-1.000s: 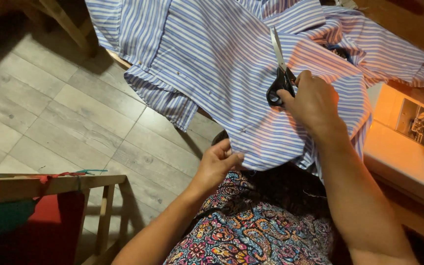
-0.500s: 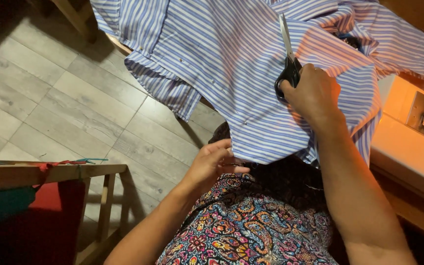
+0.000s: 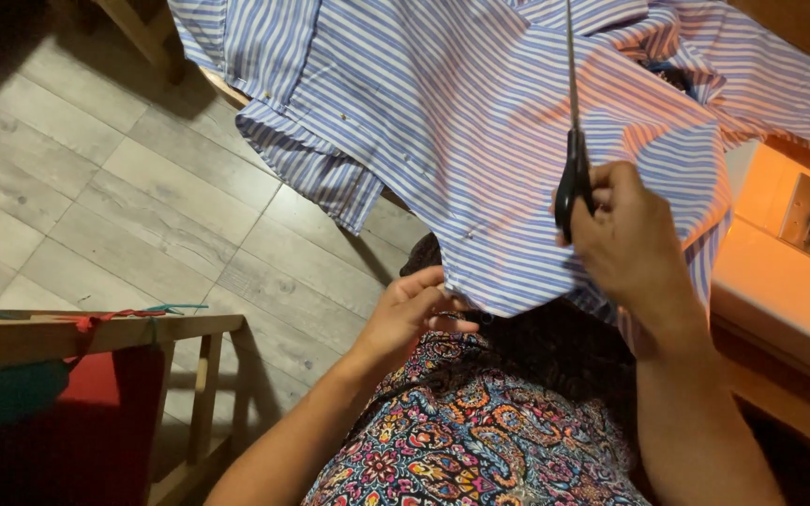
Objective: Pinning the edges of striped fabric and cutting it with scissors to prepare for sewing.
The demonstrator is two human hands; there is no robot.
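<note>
Right hand [image 3: 630,244] is gripping the black handles of the scissors [image 3: 572,141], blades pointing straight away, long axis running up the striped shirt [image 3: 442,122]. Left hand [image 3: 414,314] is pinching the shirt's lower hem above the lap. Cutting appears barely started; no finished cut is showing and most cloth is remaining whole.

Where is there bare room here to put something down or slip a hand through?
Free: the grey plank floor between the striped shirt and the wooden frame. Crowded: the lap, where the left hand pinches the shirt hem and the right hand holds scissors over the cloth.
</note>
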